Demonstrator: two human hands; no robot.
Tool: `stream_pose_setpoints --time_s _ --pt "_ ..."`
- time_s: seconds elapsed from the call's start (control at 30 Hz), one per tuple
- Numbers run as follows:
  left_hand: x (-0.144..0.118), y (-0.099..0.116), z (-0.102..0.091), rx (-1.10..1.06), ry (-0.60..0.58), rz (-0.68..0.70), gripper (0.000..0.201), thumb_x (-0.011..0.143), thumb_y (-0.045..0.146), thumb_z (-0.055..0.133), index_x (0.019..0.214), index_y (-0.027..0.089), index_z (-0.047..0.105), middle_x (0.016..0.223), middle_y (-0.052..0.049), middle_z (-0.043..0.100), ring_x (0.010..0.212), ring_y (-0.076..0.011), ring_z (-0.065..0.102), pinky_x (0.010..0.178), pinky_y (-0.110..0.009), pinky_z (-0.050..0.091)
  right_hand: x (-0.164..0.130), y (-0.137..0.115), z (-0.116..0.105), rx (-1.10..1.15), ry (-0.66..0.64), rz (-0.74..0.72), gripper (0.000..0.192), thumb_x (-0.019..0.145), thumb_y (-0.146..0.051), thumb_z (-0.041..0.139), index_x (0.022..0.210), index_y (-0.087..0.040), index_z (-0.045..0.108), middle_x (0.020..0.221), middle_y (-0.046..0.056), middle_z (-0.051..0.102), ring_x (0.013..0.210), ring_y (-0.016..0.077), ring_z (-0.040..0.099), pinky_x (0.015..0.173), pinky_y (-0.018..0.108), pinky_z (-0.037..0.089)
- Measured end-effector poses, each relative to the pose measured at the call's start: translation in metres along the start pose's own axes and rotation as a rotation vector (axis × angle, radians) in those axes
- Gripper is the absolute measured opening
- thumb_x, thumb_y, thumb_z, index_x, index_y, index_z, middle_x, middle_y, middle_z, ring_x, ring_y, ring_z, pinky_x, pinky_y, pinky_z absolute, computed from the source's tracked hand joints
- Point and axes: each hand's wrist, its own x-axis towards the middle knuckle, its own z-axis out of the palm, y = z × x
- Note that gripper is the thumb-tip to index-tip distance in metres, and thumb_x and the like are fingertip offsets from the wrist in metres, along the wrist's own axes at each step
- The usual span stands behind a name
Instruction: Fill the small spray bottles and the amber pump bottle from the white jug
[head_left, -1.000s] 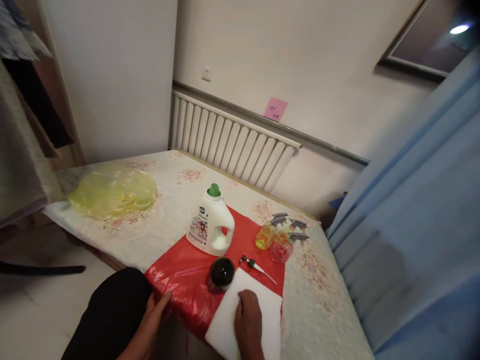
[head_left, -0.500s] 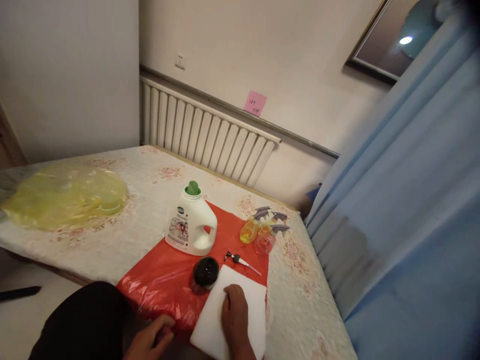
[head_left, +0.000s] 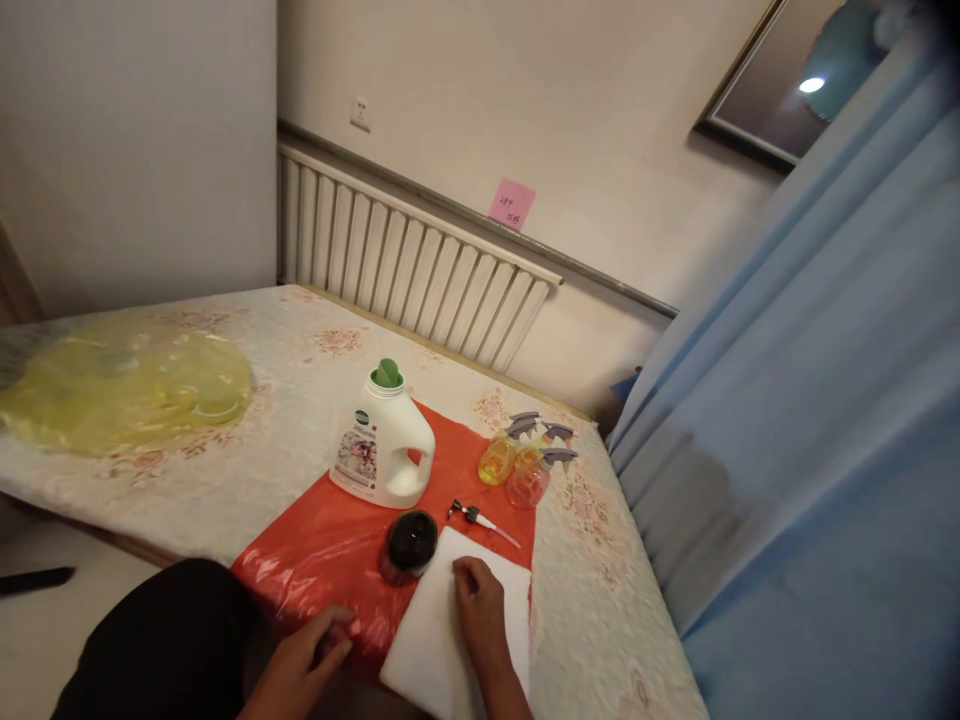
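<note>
Resting right hand: the right hand [head_left: 478, 606] lay palm down on the white sheet [head_left: 435, 640], fingers loosely spread and pinching nothing; the fingertips pointed toward the far edge of the sheet
Left hand: the left hand [head_left: 304, 655] sat at the near edge of the red plastic sheet [head_left: 330, 545], fingers curled against it; whether its grip pinched the plastic could not be told
White sheet: flat at the near right of the red plastic, its near corner hanging past the counter [head_left: 247, 480] edge
Dark jar: the round dark jar [head_left: 411, 541] stood on the red plastic, touching the far left corner of the white sheet
Pump nozzle: a small pump nozzle [head_left: 480, 521] lay on the red plastic just beyond the white sheet
Jug: a white detergent jug [head_left: 382, 440] with a green cap stood upright farther back on the red plastic
Spray bottles: yellow and pink spray bottles [head_left: 521, 465] lay right of the jug, at the red sheet's far right edge
Yellow bag: a yellow plastic bag [head_left: 127, 385] lay far left on the counter, well apart
</note>
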Motion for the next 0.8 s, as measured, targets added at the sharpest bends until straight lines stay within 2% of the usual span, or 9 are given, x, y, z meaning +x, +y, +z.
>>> stream_pose_setpoints --time_s 0.13,0.27,0.37,0.53,0.63,0.73,0.8 --pt "0.002 -0.003 -0.003 0.022 -0.064 0.036 0.033 0.061 0.051 0.069 0.083 0.028 0.074 0.068 -0.001 0.073 0.069 -0.027 0.067 0.069 -0.033 0.052 0.001 -0.013 0.002 0.024 -0.038 0.02 0.021 0.087 -0.022 0.049 0.087 -0.02 0.07 0.084 0.006 0.076 0.077 0.0224 0.071 0.071 0.031 0.056" --pt "0.008 -0.008 -0.003 0.047 -0.058 0.063 0.035 0.064 0.051 0.067 0.089 0.027 0.073 0.07 -0.001 0.072 0.07 -0.0265 0.067 0.069 -0.033 0.051 -0.004 -0.022 0.005 0.017 -0.074 0.023 0.022 0.087 -0.021 0.049 0.085 -0.02 0.071 0.083 0.005 0.076 0.076 0.0219 0.071 0.069 0.029 0.056" --pt "0.01 -0.015 -0.002 0.074 -0.037 0.083 0.039 0.066 0.051 0.066 0.095 0.027 0.072 0.072 0.0 0.072 0.072 -0.026 0.068 0.07 -0.033 0.052 0.0 -0.019 0.002 -0.016 -0.087 0.027 0.021 0.086 -0.02 0.05 0.087 -0.02 0.071 0.081 0.004 0.076 0.075 0.0206 0.071 0.068 0.027 0.055" --pt "0.009 -0.024 -0.002 0.142 -0.068 0.13 0.043 0.076 0.051 0.056 0.105 0.022 0.067 0.077 -0.001 0.073 0.075 -0.0245 0.069 0.073 -0.033 0.053 0.04 0.005 -0.018 -0.192 -0.056 0.047 0.023 0.084 -0.014 0.047 0.089 -0.017 0.069 0.083 0.006 0.074 0.077 0.0209 0.069 0.073 0.028 0.053" --pt "0.008 -0.021 -0.004 0.178 -0.1 0.118 0.045 0.077 0.051 0.053 0.107 0.02 0.066 0.079 -0.002 0.074 0.075 -0.0238 0.07 0.073 -0.033 0.053 0.067 0.016 -0.024 -0.338 -0.065 0.045 0.026 0.081 -0.011 0.052 0.1 -0.015 0.068 0.096 0.009 0.072 0.091 0.0238 0.067 0.083 0.031 0.049" --pt "0.008 -0.016 -0.006 0.19 -0.101 0.114 0.047 0.077 0.052 0.051 0.108 0.02 0.066 0.08 -0.003 0.074 0.076 -0.0236 0.07 0.073 -0.032 0.053 0.085 0.02 -0.018 -0.463 -0.119 0.042 0.031 0.078 -0.013 0.062 0.108 -0.017 0.067 0.107 0.011 0.068 0.099 0.0263 0.065 0.085 0.032 0.047" --pt "0.007 -0.015 -0.007 0.197 -0.093 0.116 0.047 0.078 0.052 0.05 0.109 0.019 0.066 0.08 -0.003 0.074 0.077 -0.0238 0.07 0.073 -0.031 0.053 0.093 0.02 -0.009 -0.524 -0.17 0.04 0.028 0.077 -0.016 0.067 0.105 -0.019 0.067 0.106 0.011 0.068 0.098 0.0267 0.065 0.083 0.032 0.046"
